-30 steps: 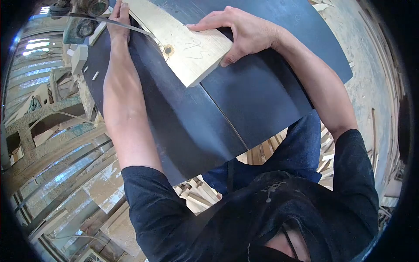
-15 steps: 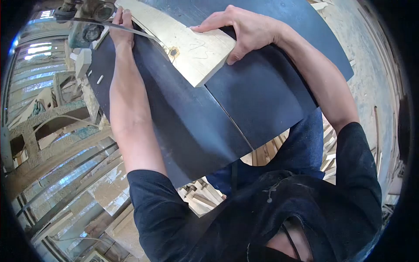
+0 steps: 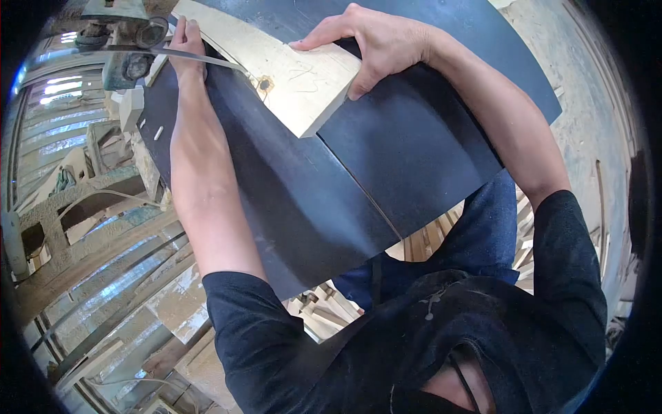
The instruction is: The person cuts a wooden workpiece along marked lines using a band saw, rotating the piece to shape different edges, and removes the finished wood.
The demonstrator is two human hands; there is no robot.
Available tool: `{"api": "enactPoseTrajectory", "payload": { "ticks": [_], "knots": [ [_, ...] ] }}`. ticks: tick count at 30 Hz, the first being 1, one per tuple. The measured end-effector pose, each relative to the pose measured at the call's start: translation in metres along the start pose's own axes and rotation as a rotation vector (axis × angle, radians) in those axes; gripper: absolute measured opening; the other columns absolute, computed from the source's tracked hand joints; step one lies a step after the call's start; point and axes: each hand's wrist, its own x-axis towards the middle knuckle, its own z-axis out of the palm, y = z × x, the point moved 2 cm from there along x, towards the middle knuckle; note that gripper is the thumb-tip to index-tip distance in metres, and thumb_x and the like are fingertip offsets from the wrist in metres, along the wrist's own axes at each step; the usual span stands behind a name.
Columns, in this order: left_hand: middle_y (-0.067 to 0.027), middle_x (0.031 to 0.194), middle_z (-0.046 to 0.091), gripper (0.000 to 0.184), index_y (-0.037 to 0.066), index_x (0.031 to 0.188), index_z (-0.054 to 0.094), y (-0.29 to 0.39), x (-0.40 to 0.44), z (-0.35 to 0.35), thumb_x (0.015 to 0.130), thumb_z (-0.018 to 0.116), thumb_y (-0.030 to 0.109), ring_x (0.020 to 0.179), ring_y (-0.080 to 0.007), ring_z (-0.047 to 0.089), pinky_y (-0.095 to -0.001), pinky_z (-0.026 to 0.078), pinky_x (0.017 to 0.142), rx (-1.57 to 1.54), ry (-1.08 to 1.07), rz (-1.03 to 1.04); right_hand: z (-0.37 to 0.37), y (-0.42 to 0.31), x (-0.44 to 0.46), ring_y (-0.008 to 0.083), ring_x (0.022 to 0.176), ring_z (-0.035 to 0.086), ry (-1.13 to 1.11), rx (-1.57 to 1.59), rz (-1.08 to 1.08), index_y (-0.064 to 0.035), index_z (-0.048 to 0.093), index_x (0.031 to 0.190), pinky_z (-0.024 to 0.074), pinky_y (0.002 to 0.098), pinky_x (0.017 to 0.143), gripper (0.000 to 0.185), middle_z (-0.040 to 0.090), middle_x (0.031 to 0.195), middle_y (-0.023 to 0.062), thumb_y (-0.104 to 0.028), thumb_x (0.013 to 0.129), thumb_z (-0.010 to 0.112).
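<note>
A pale wooden board (image 3: 296,83) with a dark knot and pencil marks lies on the dark metal table (image 3: 331,200). A thin saw blade (image 3: 214,61) reaches the board's left edge near the knot. My right hand (image 3: 383,48) grips the board's near right end, thumb on its side face and fingers on top. At the far left end, my left hand (image 3: 187,48) rests against the board's left edge, beyond the blade; its fingers are partly hidden, so its hold is unclear.
Machine parts with wheels (image 3: 138,65) stand at the upper left. A small white stick (image 3: 158,133) lies on the table beside my left forearm. A straight slot (image 3: 362,186) runs to the table's near edge. Wood scraps (image 3: 324,314) lie below.
The view has shifted slightly. Both hands stay at the board, and the blade remains near the knot with little visible movement along the wood.
</note>
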Motion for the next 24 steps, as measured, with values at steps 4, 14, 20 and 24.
{"api": "enactPoseTrajectory", "payload": {
  "ticks": [4,14,20,24],
  "knots": [
    [-0.0173,0.133,0.067,0.062,-0.004,0.145,0.054,0.005,-0.002,0.003,0.097,0.064,0.034,0.117,-0.0201,0.065,-0.0295,0.049,0.099,-0.050,0.001,-0.017,0.000,0.003,0.002,0.0335,0.126,0.059,-0.017,0.080,0.028,0.0007,0.055,0.144,0.0401,0.0395,0.112,0.096,0.062,0.135,0.0234,-0.029,0.061,0.094],
    [-0.0202,0.138,0.064,0.059,-0.002,0.144,0.055,0.005,-0.001,0.001,0.098,0.061,0.034,0.122,-0.0248,0.063,-0.0322,0.047,0.103,0.030,0.001,0.023,0.000,0.000,0.003,0.0338,0.124,0.059,0.019,0.013,0.008,0.0013,0.057,0.142,0.0393,0.0390,0.111,0.096,0.064,0.134,0.0230,-0.031,0.060,0.094],
    [-0.0204,0.138,0.064,0.058,0.000,0.144,0.056,-0.027,0.016,0.007,0.098,0.059,0.035,0.123,-0.0254,0.063,-0.0328,0.047,0.104,-0.006,0.010,0.033,0.001,0.000,0.005,0.0343,0.123,0.060,0.033,0.045,0.004,0.0019,0.058,0.140,0.0417,0.0390,0.109,0.094,0.064,0.132,0.0236,-0.031,0.060,0.094],
    [-0.0199,0.138,0.064,0.059,0.000,0.145,0.056,-0.006,0.008,0.003,0.097,0.061,0.034,0.122,-0.0247,0.063,-0.0327,0.046,0.105,0.052,-0.005,0.015,0.003,0.002,0.006,0.0343,0.123,0.060,0.051,0.036,-0.014,0.0020,0.058,0.140,0.0434,0.0395,0.108,0.094,0.064,0.132,0.0240,-0.031,0.060,0.094]
  ]
}}
